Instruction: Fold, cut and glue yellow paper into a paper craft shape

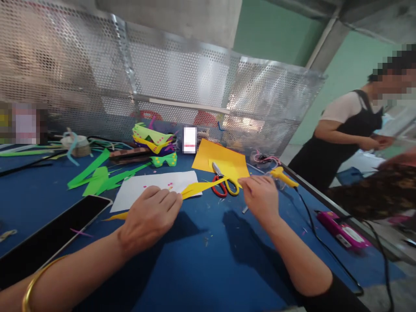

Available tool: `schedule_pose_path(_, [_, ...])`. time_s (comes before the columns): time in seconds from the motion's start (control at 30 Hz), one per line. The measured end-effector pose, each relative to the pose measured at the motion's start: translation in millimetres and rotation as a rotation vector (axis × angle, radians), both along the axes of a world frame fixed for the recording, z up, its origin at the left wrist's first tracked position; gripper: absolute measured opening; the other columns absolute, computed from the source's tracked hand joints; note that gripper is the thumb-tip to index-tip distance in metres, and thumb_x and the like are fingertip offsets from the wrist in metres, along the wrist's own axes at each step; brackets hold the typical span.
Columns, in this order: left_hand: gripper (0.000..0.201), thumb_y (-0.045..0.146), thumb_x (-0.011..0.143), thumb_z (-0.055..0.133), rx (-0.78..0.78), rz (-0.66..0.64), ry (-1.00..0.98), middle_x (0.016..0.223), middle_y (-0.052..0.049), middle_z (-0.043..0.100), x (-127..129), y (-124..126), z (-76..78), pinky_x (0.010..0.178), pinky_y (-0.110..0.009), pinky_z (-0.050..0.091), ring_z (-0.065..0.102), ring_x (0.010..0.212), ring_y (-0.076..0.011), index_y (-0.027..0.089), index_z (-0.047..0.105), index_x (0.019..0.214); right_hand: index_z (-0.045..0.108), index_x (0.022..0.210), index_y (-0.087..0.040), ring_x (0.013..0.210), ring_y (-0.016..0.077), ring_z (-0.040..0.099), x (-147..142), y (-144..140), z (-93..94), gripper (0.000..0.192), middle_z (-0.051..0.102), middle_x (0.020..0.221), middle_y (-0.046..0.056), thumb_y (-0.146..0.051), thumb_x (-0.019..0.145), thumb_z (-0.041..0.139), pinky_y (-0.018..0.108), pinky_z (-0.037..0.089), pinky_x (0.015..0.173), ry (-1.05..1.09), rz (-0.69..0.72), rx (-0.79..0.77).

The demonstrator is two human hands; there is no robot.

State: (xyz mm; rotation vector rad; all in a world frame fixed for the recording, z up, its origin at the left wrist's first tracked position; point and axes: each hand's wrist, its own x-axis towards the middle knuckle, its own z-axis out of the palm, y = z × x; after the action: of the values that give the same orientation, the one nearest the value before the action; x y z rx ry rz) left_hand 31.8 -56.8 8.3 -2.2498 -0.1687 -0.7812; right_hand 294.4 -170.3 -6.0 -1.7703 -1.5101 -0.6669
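Now both hands, left (151,214) and right (260,197), grip the yellow strip (201,187); bare blue table (208,260) lies before them.

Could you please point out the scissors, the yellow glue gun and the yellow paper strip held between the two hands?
scissors (223,183): head view, on the pivot where blades meet handles.
yellow glue gun (282,175): head view, on its yellow body.
yellow paper strip (203,187): head view, mid-length between the hands.

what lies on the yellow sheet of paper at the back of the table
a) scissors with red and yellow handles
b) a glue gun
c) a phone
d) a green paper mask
a: the scissors lie with their blades on the yellow sheet, handles toward the right hand.
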Motion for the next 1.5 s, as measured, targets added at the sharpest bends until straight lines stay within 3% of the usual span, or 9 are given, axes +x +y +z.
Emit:
schedule_pose_path(0.17, [0.025,0.003,0.092,0.044,0.018,-0.073,-0.048,0.064,-0.004,0.06,2.1,-11.3,-0.8,0.063,-0.034,0.035,0.051,0.062,-0.018,0.009,0.068,0.092,0.076,0.083,-0.019,0.08,0.0232,0.07,-72.1,8.6,-12.0,0.033,0.076,0.082,0.008,-0.051,0.077,0.069,0.034,0.05,0.074,1.231,0.604,-0.444])
schedule_pose_path(0.23, [0.025,0.005,0.093,0.044,0.019,-0.121,-0.066,0.064,-0.003,0.06,3.9,-15.2,-4.4,0.064,-0.033,0.036,0.051,0.061,-0.0175,0.011,0.067,0.088,0.076,0.087,-0.016,0.072,0.019,0.068,-102.4,12.7,-14.4,0.042,0.075,0.083,0.009,-0.056,0.076,0.068,0.029,0.049,0.067,1.583,0.644,-0.426])
schedule_pose_path(0.33, [0.026,0.008,0.094,0.043,-0.016,-0.155,-0.087,0.064,0.0,0.062,5.5,-16.3,-10.2,0.063,-0.033,0.036,0.051,0.06,-0.0161,0.014,0.066,0.084,0.074,0.087,-0.015,0.065,0.0137,0.065,-125.5,17.1,-15.5,0.038,0.073,0.078,0.006,-0.049,0.07,0.077,0.023,0.045,0.06,1.807,0.639,-0.27])
schedule_pose_path(0.5, [0.02,0.023,0.093,0.056,-0.333,-0.144,-0.194,0.076,0.0,0.068,2.8,-11.2,-14.3,0.063,-0.034,0.037,0.058,0.067,-0.0167,0.015,0.064,0.11,0.076,0.08,-0.014,0.063,0.0154,0.066,-113.5,18.9,-17.0,0.037,0.074,0.069,0.006,-0.05,0.068,0.078,0.023,0.047,0.058,1.747,0.53,-0.08])
schedule_pose_path(0.7, [0.007,0.025,0.082,0.072,-0.738,-0.152,-0.638,0.086,-0.003,0.064,4.7,-5.6,-15.0,0.076,-0.035,0.045,0.06,0.085,-0.0203,0.021,0.069,0.088,0.075,0.07,-0.017,0.065,0.0199,0.068,-86.6,18.0,-14.1,0.03,0.074,0.066,0.005,-0.047,0.074,0.073,0.032,0.054,0.068,1.279,0.409,0.085])
schedule_pose_path(1.03, [0.006,0.027,0.077,0.075,-0.98,-0.151,-0.575,0.107,-0.005,0.066,9.8,-3.3,-22.7,0.093,-0.048,0.042,0.06,0.103,-0.0261,0.027,0.074,0.071,0.077,0.069,-0.022,0.074,0.0201,0.071,-89.4,12.4,-16.5,0.019,0.076,0.073,0.002,-0.031,0.082,0.066,0.031,0.057,0.073,0.948,0.485,0.072])
schedule_pose_path(1.2, [0.004,0.028,0.071,0.078,-1.273,-0.126,-0.649,0.13,-0.007,0.06,11.5,-3.4,-22.7,0.104,-0.048,0.037,0.054,0.12,-0.0288,0.026,0.075,0.068,0.079,0.08,-0.023,0.077,0.0202,0.072,-89.4,10.0,-14.6,0.015,0.077,0.078,0.002,-0.028,0.084,0.065,0.03,0.057,0.075,0.838,0.484,0.07])
schedule_pose_path(1.37, [0.011,0.034,0.067,0.077,-1.675,-0.165,-0.594,0.091,-0.004,0.073,15.1,1.6,-18.7,0.085,-0.036,0.051,0.066,0.092,-0.0234,0.023,0.074,0.068,0.079,0.08,-0.023,0.077,0.0207,0.071,-87.5,10.3,-13.7,0.014,0.077,0.078,0.002,-0.027,0.083,0.065,0.031,0.057,0.075,0.783,0.492,0.094])
schedule_pose_path(1.5, [0.01,0.03,0.071,0.074,-1.61,-0.187,-0.569,0.072,-0.001,0.069,14.1,1.0,-15.6,0.069,-0.03,0.051,0.062,0.069,-0.0166,0.021,0.073,0.066,0.078,0.072,-0.024,0.078,0.0224,0.071,-87.8,11.6,-13.8,0.016,0.077,0.076,0.002,-0.032,0.081,0.067,0.035,0.056,0.078,0.925,0.464,0.031])
